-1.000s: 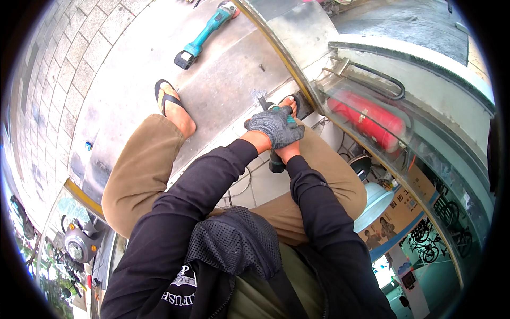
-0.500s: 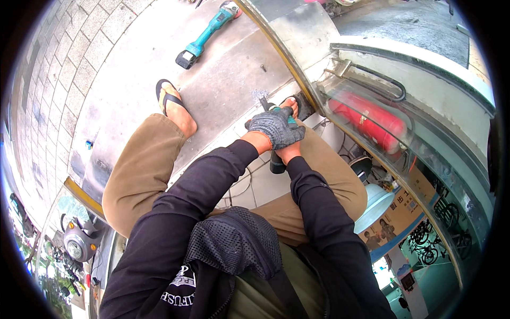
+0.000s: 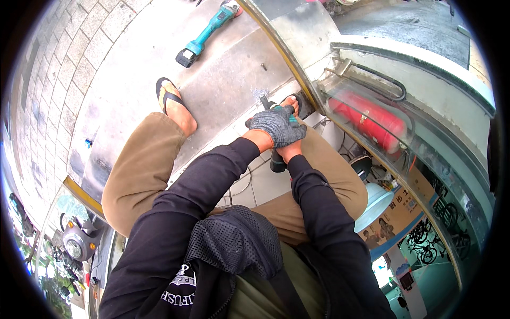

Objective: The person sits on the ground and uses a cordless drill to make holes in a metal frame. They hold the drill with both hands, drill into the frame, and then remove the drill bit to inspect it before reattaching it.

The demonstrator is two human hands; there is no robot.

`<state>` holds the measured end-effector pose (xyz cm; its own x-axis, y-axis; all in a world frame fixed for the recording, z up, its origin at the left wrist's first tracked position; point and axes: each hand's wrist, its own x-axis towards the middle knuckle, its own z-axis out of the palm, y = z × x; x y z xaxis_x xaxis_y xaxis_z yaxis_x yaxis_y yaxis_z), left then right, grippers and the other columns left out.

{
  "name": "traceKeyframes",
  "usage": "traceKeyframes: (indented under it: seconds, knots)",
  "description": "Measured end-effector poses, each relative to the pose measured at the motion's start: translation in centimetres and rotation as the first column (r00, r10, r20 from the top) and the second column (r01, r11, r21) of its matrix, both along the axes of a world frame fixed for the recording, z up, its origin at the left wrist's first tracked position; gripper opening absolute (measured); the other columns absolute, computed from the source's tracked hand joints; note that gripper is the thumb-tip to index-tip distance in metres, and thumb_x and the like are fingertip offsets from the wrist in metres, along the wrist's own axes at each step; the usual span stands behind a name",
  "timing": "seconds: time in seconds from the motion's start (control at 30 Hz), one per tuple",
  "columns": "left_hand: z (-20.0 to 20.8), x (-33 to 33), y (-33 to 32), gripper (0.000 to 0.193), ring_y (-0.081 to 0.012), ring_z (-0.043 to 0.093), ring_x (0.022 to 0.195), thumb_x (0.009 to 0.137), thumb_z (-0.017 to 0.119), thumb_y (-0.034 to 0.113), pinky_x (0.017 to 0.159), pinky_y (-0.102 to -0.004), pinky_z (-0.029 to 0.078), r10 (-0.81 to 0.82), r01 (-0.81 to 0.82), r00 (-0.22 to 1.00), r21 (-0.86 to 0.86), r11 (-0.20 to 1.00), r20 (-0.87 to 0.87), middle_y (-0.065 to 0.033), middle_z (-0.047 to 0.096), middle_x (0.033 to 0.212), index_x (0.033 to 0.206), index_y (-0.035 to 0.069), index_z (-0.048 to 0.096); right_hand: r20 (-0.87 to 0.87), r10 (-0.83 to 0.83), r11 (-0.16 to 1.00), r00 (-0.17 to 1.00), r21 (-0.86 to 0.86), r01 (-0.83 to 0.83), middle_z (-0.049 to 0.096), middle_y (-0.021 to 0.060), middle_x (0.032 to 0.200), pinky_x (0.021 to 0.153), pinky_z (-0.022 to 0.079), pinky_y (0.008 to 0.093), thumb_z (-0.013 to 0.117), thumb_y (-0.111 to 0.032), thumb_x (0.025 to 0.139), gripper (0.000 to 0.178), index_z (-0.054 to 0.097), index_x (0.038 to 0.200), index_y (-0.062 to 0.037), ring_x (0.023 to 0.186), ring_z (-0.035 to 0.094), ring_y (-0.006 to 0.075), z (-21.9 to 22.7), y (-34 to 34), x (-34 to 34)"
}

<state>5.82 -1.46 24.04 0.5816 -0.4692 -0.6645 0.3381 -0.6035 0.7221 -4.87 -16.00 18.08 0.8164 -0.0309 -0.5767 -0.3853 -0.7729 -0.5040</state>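
Both of my hands are on a teal and black power drill [image 3: 291, 121] held low between my legs. My left hand [image 3: 269, 125], in a grey knit glove, is wrapped over its body. My right hand [image 3: 293, 139] grips the rear part, largely hidden behind the left; a strip of bare wrist shows. The black lower end [image 3: 277, 161] of the drill sticks out below my wrists. Its grey metal tip [image 3: 264, 100] meets the pavement edge by my right foot, beside scattered pale debris [image 3: 258, 92]. A small bolt-like piece [image 3: 263, 67] lies farther off.
A teal angle grinder [image 3: 204, 37] with a black battery lies on the grey slab ahead. At right, a red cylinder [image 3: 369, 118] sits behind a metal-edged glass panel [image 3: 366, 146]. A pale blue round seat [image 3: 375, 204], a cardboard box [image 3: 398, 218] and loose cables [image 3: 241, 186] are nearby.
Almost nothing differs. Both hands keep their hold on the drill, and its tip stays at the same spot.
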Motion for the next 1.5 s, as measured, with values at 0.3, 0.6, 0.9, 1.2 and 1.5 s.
traceKeyframes:
  seconds: [0.3, 0.6, 0.9, 1.2, 1.5]
  knots:
    - [0.4, 0.0, 0.1, 0.063, -0.0422, 0.075, 0.108, 0.085, 0.070, 0.058, 0.098, -0.0472, 0.058, -0.004, 0.004, 1.000, 0.019, 1.000, -0.015, -0.0262, 0.077, 0.119, 0.128, 0.012, 0.072, 0.007, -0.037, 0.999, 0.999, 0.005, 0.037, 0.071, 0.0200, 0.134, 0.110, 0.050, 0.0465, 0.079, -0.031, 0.093, 0.059, 0.061, 0.142, -0.0037, 0.129, 0.066, 0.0364, -0.8, -0.3, -0.3]
    - [-0.5, -0.4, -0.5, 0.062, -0.0416, 0.075, 0.108, 0.085, 0.069, 0.057, 0.098, -0.0464, 0.058, 0.011, -0.011, 1.000, 0.017, 1.000, 0.000, -0.0239, 0.077, 0.121, 0.128, 0.012, 0.071, 0.056, 0.082, 0.993, 0.995, -0.093, -0.077, 0.070, 0.0184, 0.133, 0.109, 0.050, 0.0451, 0.079, -0.027, 0.093, 0.056, 0.061, 0.141, -0.0035, 0.128, 0.066, 0.0347, -0.8, -0.3, -0.5]
    - [0.2, 0.0, 0.2, 0.074, -0.0419, 0.075, 0.112, 0.086, 0.069, 0.059, 0.099, -0.0466, 0.057, -0.027, 0.027, 1.000, -0.002, 1.000, 0.003, -0.0241, 0.076, 0.125, 0.144, 0.015, 0.064, -0.031, 0.082, 0.993, 0.996, -0.084, -0.085, 0.068, 0.0156, 0.136, 0.112, 0.048, 0.0429, 0.080, -0.022, 0.093, 0.059, 0.057, 0.145, -0.0044, 0.131, 0.064, 0.0319, -0.4, -0.1, -0.1]
    - [0.4, -0.2, 0.0, 0.090, -0.0430, 0.074, 0.114, 0.087, 0.067, 0.059, 0.100, -0.0464, 0.057, -0.002, 0.002, 0.999, -0.001, 1.000, 0.040, -0.0246, 0.075, 0.128, 0.163, 0.015, 0.047, -0.016, 0.105, 0.991, 0.994, -0.085, -0.106, 0.068, 0.0156, 0.137, 0.111, 0.049, 0.0429, 0.079, -0.023, 0.094, 0.057, 0.058, 0.144, -0.0048, 0.131, 0.064, 0.0322, -0.5, -0.2, -0.1]
    - [0.3, -0.2, 0.2, 0.083, -0.0422, 0.074, 0.113, 0.087, 0.068, 0.058, 0.099, -0.0469, 0.058, 0.018, -0.018, 0.999, -0.026, 0.999, 0.031, -0.0253, 0.075, 0.126, 0.156, 0.014, 0.055, -0.034, 0.104, 0.988, 0.994, -0.107, -0.107, 0.068, 0.0156, 0.137, 0.112, 0.049, 0.0428, 0.078, -0.024, 0.095, 0.052, 0.061, 0.141, -0.0045, 0.132, 0.063, 0.0322, 0.1, 0.1, 0.1]
